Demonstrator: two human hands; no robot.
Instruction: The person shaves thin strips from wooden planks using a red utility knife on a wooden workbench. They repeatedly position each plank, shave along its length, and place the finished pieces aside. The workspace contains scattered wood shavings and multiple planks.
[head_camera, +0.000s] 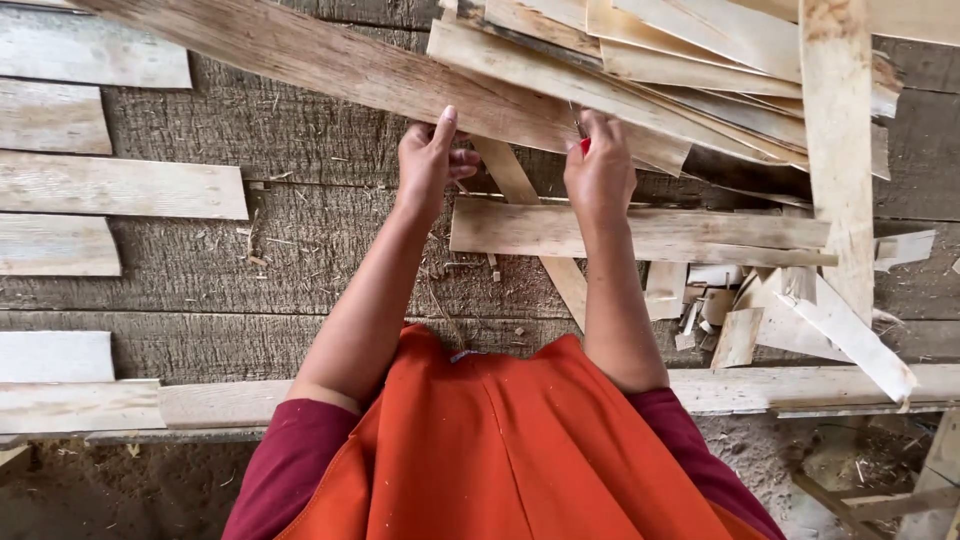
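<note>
Two hands grip one long wooden plank (330, 65): left hand (428, 160) fingers curl under its edge, right hand (600, 170) fingers pinch it. Five short boards (120, 187) lie left on the counter (300, 250).

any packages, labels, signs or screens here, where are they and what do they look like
None in view: no package, label, sign or screen.
Only bare wood shows: pale thin slats piled at top right, a long brown plank under both hands, grey boards beneath.
The left hand and right hand grip the plank's edge; a small red thing shows at the right hand, too small to identify.
</note>
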